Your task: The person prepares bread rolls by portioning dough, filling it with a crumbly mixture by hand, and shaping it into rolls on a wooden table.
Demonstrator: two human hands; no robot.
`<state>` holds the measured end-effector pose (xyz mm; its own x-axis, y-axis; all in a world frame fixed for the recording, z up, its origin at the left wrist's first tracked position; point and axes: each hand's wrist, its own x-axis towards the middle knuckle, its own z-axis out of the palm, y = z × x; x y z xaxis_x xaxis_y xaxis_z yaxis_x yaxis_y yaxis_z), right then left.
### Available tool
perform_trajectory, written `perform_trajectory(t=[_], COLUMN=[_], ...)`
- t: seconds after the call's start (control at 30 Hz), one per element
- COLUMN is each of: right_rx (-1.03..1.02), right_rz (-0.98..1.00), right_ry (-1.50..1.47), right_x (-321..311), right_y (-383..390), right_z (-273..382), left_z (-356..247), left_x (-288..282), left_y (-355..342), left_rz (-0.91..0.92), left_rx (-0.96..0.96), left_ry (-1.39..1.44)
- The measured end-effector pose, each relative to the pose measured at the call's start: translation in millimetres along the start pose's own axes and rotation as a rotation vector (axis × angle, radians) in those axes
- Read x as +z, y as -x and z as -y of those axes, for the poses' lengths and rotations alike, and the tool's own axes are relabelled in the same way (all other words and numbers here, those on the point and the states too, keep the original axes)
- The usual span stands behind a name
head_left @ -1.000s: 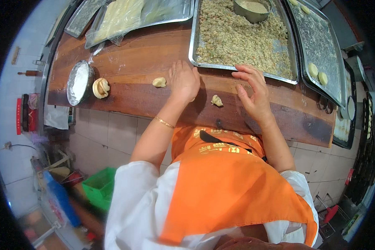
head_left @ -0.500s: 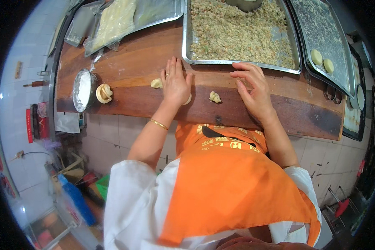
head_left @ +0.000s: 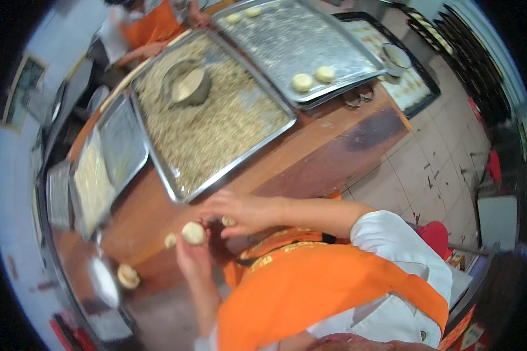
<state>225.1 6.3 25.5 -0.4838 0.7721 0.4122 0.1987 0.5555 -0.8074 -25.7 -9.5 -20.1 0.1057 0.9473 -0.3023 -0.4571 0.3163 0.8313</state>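
A round, pale dough piece rests in the fingers of my left hand, above the near edge of the wooden table. Beside it my right hand reaches in from the right, fingers curved and apart, with nothing seen in its grip; its fingertips are slightly blurred. Just under that hand shows a small dough lump. Another small dough lump lies left of the held piece. Farther left, a coiled dough piece sits against a bowl of white flour.
A metal tray of crumbly filling holds a metal bowl. To its right, a floured tray carries several round dough pieces. A smaller tray with plastic-wrapped dough stands left. Across the table is another person.
The view has swung right and tilted. My left hand has come off the tabletop and now holds up the round dough piece; my right hand has moved close beside it.
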Motion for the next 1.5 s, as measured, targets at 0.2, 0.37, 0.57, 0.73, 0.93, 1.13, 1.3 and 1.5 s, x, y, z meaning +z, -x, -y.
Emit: perform_trajectory(t=[0.2, 0.37, 0.57, 0.73, 0.93, 1.13, 1.3, 1.5], right_rx=[-0.108, 0.171, 0.87, 1.092, 0.295, 0.435, 0.586, 0.673], right_rz=[-0.281, -0.614, -0.62, -0.388, -1.168, -0.815, -0.517, -0.369], right_ry=[0.343, 0.516, 0.781, 0.847, 0.426, -0.116, -0.264, -0.297], right_x=[-54.3, -193.8, -347.1, -363.1, -324.1, -195.4, -100.1, -62.3], right_y=[9.0, 55.2, 121.0, 124.4, 103.4, 135.3, 101.0, 71.4], right_z=[-7.7, -47.3, -95.5, -116.1, -130.8, -50.2, -36.1, -28.4], left_z=[2.8, 1.8, 4.0, -0.3, -13.6, -51.7, -103.3, -169.6], left_x=[126.0, 181.6, 165.8, 151.7, 98.4, -3.6, -71.9, -108.9], left_y=[-35.6, -40.7, -39.9, -43.3, -45.3, -81.9, -132.3, -202.3], left_rz=[0.362, 0.374, 0.265, 0.215, 0.022, -0.313, -0.518, -0.851], left_rx=[-0.104, 0.13, 0.107, 0.121, 0.181, 0.555, 0.811, 0.767], left_ry=[0.086, -0.259, -0.363, -0.41, -0.467, -0.688, -1.198, -1.765])
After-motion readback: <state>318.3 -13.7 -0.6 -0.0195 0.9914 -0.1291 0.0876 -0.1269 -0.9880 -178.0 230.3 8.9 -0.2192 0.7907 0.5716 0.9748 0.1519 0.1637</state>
